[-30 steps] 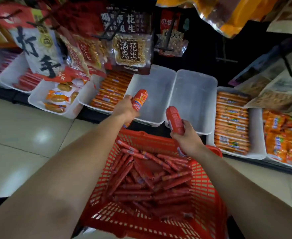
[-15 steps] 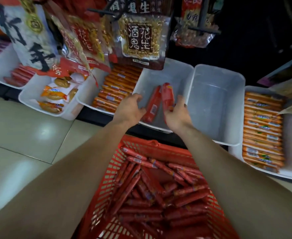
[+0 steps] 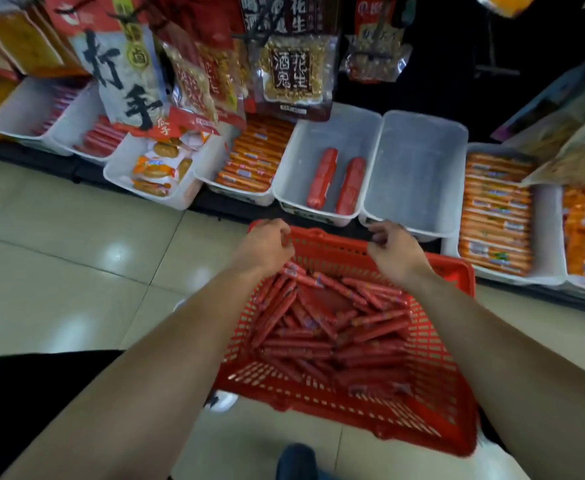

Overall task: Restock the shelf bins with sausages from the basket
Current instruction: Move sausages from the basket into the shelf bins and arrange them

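Hands both over the far rim of the red basket (image 3: pixel 434 358), which sits on the tiled floor (image 3: pixel 59 244) in front of the shelf. Left hand (image 3: pixel 267 242) is at the far left corner of the rim, fingers loosely curled, no sausage in it; contact with the rim cannot be told. Right hand (image 3: pixel 393 252) is further along the same rim, fingers slack and partly curled, nothing held.

Basket sausages (image 3: pixel 318 327): a loose heap of thin red sticks lying crisscross, covering most of the basket's floor.

Middle bin (image 3: pixel 303 150), white plastic, lies directly beyond the basket. Inside it two thick red sausages lie side by side, lengthwise, nearly parallel: left sausage (image 3: pixel 323 178) and right sausage (image 3: pixel 350 186), close together with a narrow gap between them, the right one near the bin's right wall.

Neighbouring bin (image 3: pixel 419 161) stands just beside it on the right, walls touching. Orange-wrapped sausages (image 3: pixel 253 161) are stacked in rows in the bin to the left, and more orange packs (image 3: pixel 495 209) fill the bin further right. Peanut bag (image 3: pixel 291 74) hangs from a hook above the middle bin's back edge. Dark shoe (image 3: pixel 296 462) shows at the bottom edge.
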Motion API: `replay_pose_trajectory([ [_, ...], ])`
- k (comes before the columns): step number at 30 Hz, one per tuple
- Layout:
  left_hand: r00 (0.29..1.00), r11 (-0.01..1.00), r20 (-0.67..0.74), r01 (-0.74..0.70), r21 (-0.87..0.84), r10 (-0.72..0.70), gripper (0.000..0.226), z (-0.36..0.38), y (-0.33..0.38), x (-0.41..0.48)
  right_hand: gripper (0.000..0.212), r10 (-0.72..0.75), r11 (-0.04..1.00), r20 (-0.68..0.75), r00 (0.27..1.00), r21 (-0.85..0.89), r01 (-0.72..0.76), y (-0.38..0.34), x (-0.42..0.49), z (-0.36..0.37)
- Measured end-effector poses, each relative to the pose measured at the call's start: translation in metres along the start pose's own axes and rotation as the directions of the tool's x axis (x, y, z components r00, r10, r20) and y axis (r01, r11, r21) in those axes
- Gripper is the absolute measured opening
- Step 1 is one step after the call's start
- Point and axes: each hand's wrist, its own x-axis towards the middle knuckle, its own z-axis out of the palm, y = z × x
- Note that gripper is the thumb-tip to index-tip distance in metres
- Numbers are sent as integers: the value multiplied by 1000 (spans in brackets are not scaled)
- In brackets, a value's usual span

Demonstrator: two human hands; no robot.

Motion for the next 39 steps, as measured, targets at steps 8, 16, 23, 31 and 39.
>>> replay_pose_trajectory([
  [8,972,990,209,83,112,-105,37,78,-43,-77,22,65,997,168,984,-48,-58,63,-57,47],
  [16,908,959,357,135,249,-220,86,113,-66,-77,47,129,987,445,886,-146,-71,91,-68,119],
  [23,904,946,348,150,288,-249,112,131,-83,-61,62,121,977,468,876,-210,-23,81,-47,159],
  [31,912,970,341,183,162,-229,96,141,-74,-55,47,82,983,440,894,-182,-1,92,-23,151],
  [39,918,980,345,173,93,-195,69,134,-73,-57,49,183,954,609,772,-299,10,129,-36,119],
])
